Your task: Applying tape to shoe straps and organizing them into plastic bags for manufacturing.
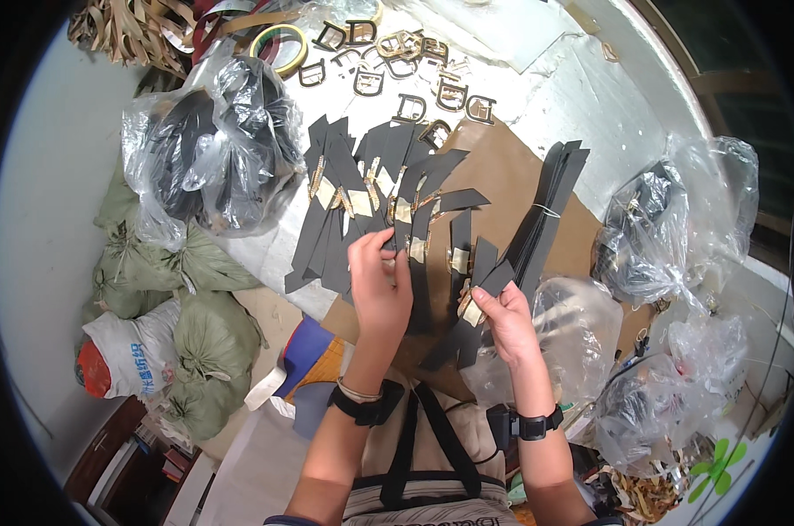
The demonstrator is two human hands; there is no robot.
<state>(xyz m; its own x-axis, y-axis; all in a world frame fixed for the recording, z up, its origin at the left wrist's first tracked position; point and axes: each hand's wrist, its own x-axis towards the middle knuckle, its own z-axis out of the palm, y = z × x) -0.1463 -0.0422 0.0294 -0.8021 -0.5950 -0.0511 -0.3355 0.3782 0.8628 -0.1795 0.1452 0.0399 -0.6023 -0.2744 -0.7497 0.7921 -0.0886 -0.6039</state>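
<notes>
My right hand [509, 326] pinches a black strap [485, 263] at its middle, where a piece of cream tape and a gold-toned metal fitting show. My left hand [381, 285] hovers at the near side of a spread of similar black straps [327, 219], its fingers bent and thumb apart, with nothing visible between them. Many of those straps carry cream tape and gold-toned fittings at mid-length. Close to my left fingertips stands one taped strap [419, 272]. Whether the fingertips touch it I cannot tell.
A tied bundle of black strips [542, 210] lies on a brown sheet [502, 167]. Several D-shaped buckles [408, 108] and a tape roll [279, 49] are at the far side. Clear plastic bags [213, 149] flank the table; green sacks [209, 333] are piled at left.
</notes>
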